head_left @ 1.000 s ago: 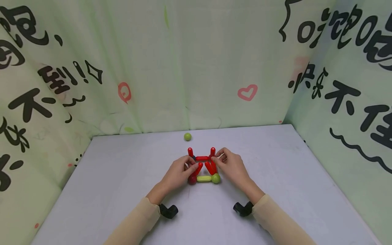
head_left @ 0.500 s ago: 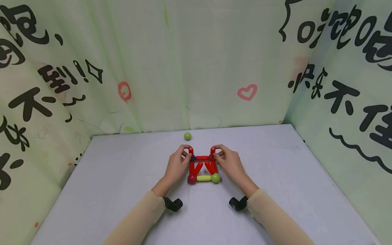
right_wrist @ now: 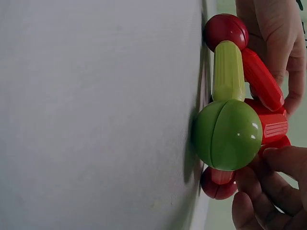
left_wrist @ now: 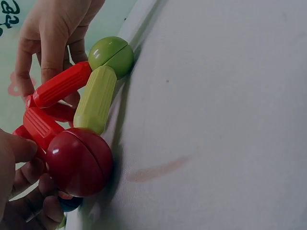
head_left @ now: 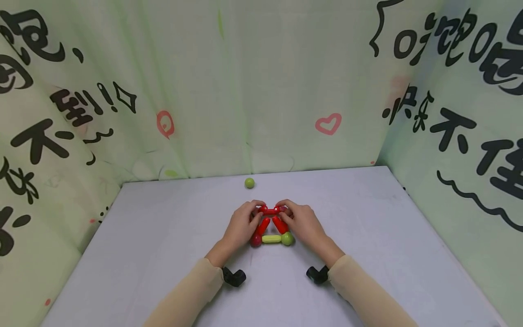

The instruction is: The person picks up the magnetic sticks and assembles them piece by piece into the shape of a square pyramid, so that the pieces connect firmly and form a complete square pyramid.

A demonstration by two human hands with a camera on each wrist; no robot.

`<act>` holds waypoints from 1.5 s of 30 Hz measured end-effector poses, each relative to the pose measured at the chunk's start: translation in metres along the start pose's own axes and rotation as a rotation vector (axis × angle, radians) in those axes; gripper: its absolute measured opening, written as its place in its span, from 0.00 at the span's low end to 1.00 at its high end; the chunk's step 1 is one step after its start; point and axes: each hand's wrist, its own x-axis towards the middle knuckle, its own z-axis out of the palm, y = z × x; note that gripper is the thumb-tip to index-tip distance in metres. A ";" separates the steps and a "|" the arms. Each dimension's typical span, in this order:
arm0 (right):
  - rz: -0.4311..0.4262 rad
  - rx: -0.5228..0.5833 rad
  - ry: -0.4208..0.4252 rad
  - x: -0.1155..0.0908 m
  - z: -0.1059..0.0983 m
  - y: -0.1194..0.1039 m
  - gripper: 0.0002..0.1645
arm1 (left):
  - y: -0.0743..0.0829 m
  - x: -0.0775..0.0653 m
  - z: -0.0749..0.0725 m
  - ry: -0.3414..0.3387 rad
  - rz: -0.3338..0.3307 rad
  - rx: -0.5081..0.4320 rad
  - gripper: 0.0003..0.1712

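A frame of magnetic rods and balls lies between the hands. A dark red ball (head_left: 256,240) and a green ball (head_left: 287,239) form its near corners, joined by a yellow-green rod (head_left: 271,239). Red rods (head_left: 279,224) lean up from these corners. My left hand (head_left: 242,223) pinches a red rod at the back left corner, where a blue ball (left_wrist: 71,203) shows partly behind the fingers. At the back right, another red rod is pinched by my right hand (head_left: 304,222), near a second dark red ball (right_wrist: 218,189). Fingers hide parts of both pinched rods.
A loose green ball (head_left: 249,183) rests near the back edge of the white table (head_left: 163,236). Pale green curtains (head_left: 282,91) with black writing stand behind and at both sides. Black wrist cameras (head_left: 234,277) hang at the sleeves.
My left hand went from the near left rod to the upright red rod at the back left. Both back uprights, earlier standing, now lean inward and nearer, with my hands on them.
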 end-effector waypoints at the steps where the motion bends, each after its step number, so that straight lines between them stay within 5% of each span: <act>1: -0.006 -0.011 -0.001 0.000 0.000 0.000 0.14 | 0.000 -0.001 0.000 -0.009 0.007 0.017 0.16; 11: 0.012 -0.031 -0.059 0.000 0.003 -0.005 0.14 | -0.001 -0.006 0.003 -0.019 0.012 0.054 0.16; 20: 0.082 0.139 -0.137 -0.003 -0.002 0.000 0.24 | -0.003 -0.012 -0.004 -0.099 -0.083 -0.240 0.25; 27: 0.037 0.256 -0.182 -0.006 -0.003 0.003 0.29 | -0.009 -0.013 -0.003 -0.136 -0.091 -0.367 0.25; 35: 0.085 0.272 -0.172 -0.009 -0.006 0.006 0.27 | -0.014 -0.004 -0.009 -0.134 -0.101 -0.327 0.23; 40: 0.196 0.201 -0.110 -0.010 -0.008 0.010 0.24 | -0.019 0.018 -0.018 -0.057 -0.128 -0.266 0.18; 45: 0.307 0.191 -0.129 -0.013 -0.005 0.013 0.28 | -0.028 0.047 -0.021 -0.017 -0.065 -0.094 0.17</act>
